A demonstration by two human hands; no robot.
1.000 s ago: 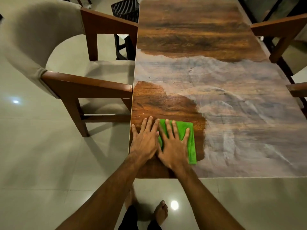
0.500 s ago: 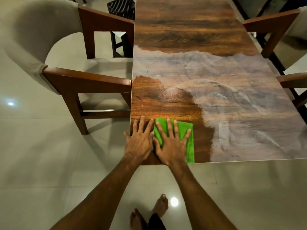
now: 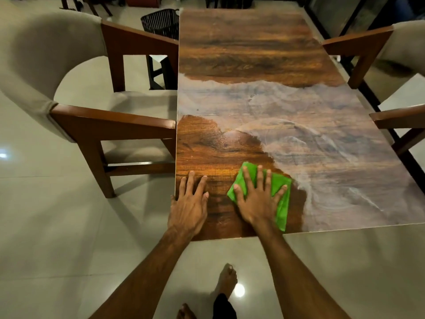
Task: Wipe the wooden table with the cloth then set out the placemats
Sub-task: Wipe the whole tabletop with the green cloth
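A long wooden table (image 3: 248,54) runs away from me, dark and clean at its near left corner and far end, with a whitish dusty film (image 3: 310,139) across its middle and near right. My right hand (image 3: 258,201) lies flat with fingers spread on a folded green cloth (image 3: 281,199), pressing it to the tabletop at the film's edge. My left hand (image 3: 189,203) rests flat on bare wood at the near left corner, fingers apart, holding nothing. No placemats are in view.
A beige upholstered armchair (image 3: 76,95) with wooden arms stands against the table's left side, and another armchair (image 3: 395,65) against the right. A black basket (image 3: 162,23) sits on the floor at the far left. Glossy tile floor (image 3: 57,238) surrounds me; my bare feet show below.
My right hand has slid the green cloth to the right, away from my left hand, widening the clean dark patch. My left hand has stayed at the near left corner.
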